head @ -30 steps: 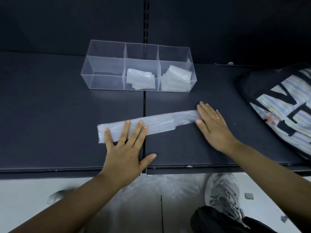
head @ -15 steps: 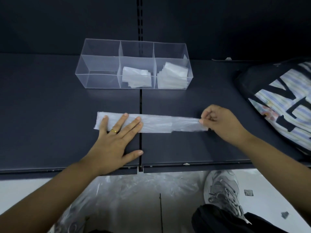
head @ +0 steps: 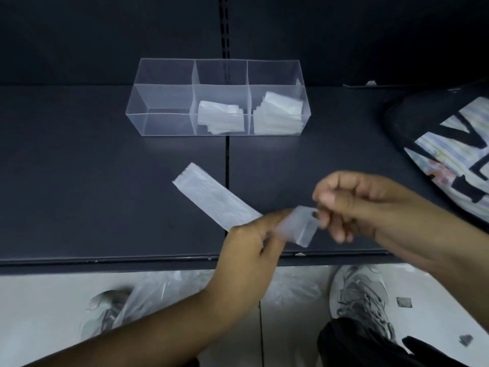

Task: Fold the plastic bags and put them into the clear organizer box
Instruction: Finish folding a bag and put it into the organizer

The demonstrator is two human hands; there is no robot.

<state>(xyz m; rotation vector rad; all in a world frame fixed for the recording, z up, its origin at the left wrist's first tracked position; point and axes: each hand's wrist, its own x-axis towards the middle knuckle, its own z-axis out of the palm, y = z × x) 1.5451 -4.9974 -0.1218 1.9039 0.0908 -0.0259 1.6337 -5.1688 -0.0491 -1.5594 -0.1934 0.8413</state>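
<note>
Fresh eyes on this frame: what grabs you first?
Near the front edge of the dark shelf, the left hand and right hand pinch the raised near end of a long plastic bag, which lies diagonally on the shelf. Behind it stands the clear organizer box, with folded bags in its middle and right compartments. A striped tote lies at far right.

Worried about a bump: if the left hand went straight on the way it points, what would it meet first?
Probably the right hand, pinching the same plastic bag just ahead; depth is unclear.
</note>
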